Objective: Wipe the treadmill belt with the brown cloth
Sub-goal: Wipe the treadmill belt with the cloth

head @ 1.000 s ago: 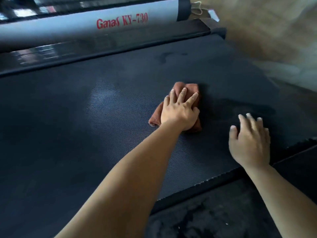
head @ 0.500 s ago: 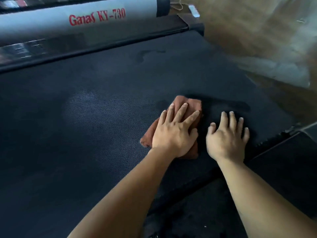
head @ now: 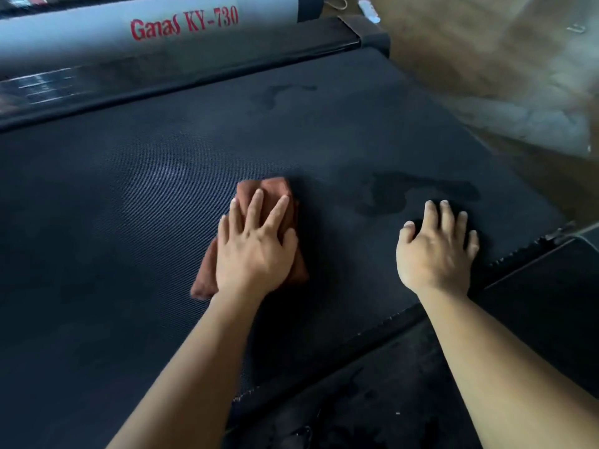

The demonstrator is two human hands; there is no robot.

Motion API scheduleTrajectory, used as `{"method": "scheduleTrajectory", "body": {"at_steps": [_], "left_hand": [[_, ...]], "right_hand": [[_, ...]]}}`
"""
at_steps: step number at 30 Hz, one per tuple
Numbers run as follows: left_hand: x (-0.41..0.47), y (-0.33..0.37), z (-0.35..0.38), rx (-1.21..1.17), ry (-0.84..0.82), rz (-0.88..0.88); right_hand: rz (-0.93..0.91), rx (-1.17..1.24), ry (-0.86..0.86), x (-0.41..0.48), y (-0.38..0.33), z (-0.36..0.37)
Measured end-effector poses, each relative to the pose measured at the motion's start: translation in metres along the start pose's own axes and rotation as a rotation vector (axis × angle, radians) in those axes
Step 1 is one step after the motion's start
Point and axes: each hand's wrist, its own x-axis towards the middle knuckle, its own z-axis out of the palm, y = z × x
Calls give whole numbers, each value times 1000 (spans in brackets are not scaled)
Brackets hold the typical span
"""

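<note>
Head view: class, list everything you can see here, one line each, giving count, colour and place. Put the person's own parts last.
belt: one, black, ribbed, fills most of the view
cloth: one, brown, folded, on the belt near the middle
patches: two, darker than the belt, one just beyond the right hand, one farther up
bar: one, grey with red lettering "Ganas KY-730", top left beyond the belt
rail: one, black, along the belt's near edge, lower right
floor: brown, blurred, top right
left hand: one, pressing flat on the cloth
right hand: one, resting on the bare belt, apart from the cloth
</note>
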Motion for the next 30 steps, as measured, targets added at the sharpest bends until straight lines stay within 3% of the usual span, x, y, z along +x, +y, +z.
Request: {"method": "scheduleTrajectory", "body": {"at_steps": [5, 11, 16, 21, 25, 30], "left_hand": [[23, 58, 14, 13, -27, 205], [-56, 53, 23, -9, -62, 466], [-80, -27, 6, 36, -47, 345], [-25, -78, -15, 22, -22, 73], [35, -52, -14, 25, 6, -31], [55, 30, 7, 18, 17, 136]], "right_hand": [[6, -14, -17, 1, -1, -1], [13, -15, -17, 1, -2, -2], [6, -3, 1, 1, 0, 0], [2, 0, 5, 1, 0, 1], [-3, -8, 6, 2, 1, 2], [3, -20, -19, 2, 0, 2]]}}
